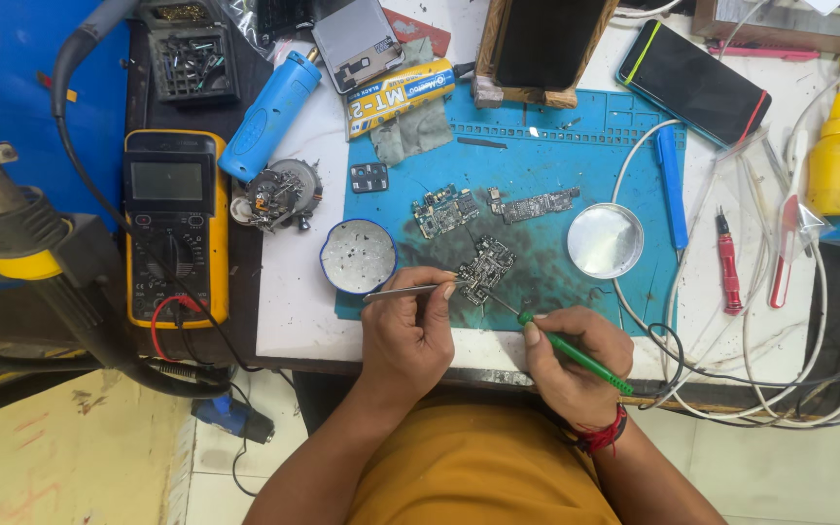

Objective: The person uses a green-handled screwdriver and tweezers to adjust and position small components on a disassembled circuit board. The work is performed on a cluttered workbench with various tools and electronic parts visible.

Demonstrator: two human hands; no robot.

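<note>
both hands are closed on tools over the blue mat (576, 146) on the desk, the left hand (410, 335) pinching tweezers (402, 290) and the right hand (576, 365) gripping a green-handled probe (576, 355) against the small circuit board (485, 269), seemingly mid-repair, calling for steadiness

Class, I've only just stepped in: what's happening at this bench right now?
A person in a yellow top works on a small circuit board lying on a blue mat. The left hand holds metal tweezers to the board's edge, while the right hand holds a green-handled tool with its tip at the board. Two more boards lie further back, a yellow multimeter to the left.
</note>
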